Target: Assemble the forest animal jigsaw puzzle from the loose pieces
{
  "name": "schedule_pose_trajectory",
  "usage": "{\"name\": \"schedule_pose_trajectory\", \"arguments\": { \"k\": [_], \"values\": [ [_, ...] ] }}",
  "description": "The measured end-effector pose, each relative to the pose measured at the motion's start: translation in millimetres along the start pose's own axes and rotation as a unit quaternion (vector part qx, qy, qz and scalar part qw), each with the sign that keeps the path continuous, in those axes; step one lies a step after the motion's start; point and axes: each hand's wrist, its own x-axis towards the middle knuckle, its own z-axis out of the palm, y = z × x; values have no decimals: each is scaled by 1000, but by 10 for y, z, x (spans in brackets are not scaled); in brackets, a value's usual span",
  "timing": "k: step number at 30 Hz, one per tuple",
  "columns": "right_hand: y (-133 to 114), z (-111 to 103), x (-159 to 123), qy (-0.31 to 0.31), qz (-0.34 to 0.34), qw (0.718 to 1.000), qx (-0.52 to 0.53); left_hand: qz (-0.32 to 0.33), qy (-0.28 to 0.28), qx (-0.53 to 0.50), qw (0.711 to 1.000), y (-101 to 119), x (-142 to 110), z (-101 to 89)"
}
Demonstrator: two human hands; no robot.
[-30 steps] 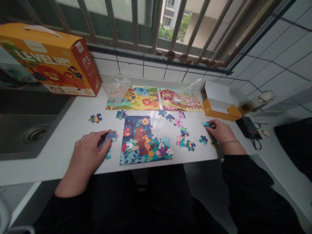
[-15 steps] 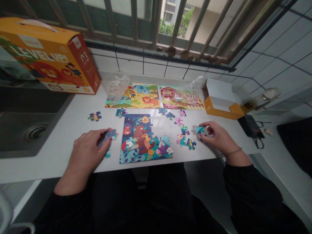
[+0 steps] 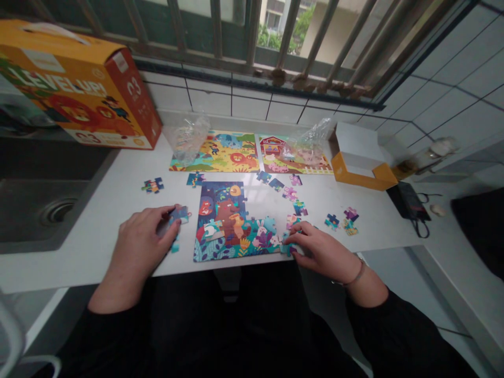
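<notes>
A partly assembled jigsaw puzzle (image 3: 232, 226) with a bear, a fox and rabbits lies near the counter's front edge. At its lower right corner my right hand (image 3: 318, 252) pinches a teal puzzle piece (image 3: 288, 248) between thumb and fingers. Left of the puzzle, my left hand (image 3: 144, 241) rests on the counter, its thumb and fingers closed on a dark blue puzzle piece (image 3: 182, 214). A teal piece (image 3: 175, 245) lies by that thumb, partly hidden. Pink and blue loose pieces (image 3: 290, 193) lie right of the puzzle, some covered by my right hand.
Two finished puzzles, a lion scene (image 3: 236, 157) and a farm scene (image 3: 275, 165), lie behind, partly under plastic bags (image 3: 191, 142). An orange box (image 3: 79, 94) stands by the sink (image 3: 82, 210). An opened small box (image 3: 364, 176) and a phone (image 3: 409, 199) are at right.
My right hand has moved left with the teal piece, from the right side of the counter to the puzzle's lower right corner, uncovering several loose pieces. My left hand stays in place.
</notes>
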Motion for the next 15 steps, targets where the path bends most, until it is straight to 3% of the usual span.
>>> {"name": "schedule_pose_trajectory", "arguments": {
  "k": [7, 15],
  "values": [
    [-39, 1, 22, 5, -13, 1000, -7, -2, 2, -1, 1000, -14, 4, 21],
    [-119, 63, -4, 19, -24, 996, -82, -8, -8, 5, 1000, 59, 1, -46]
  ]
}}
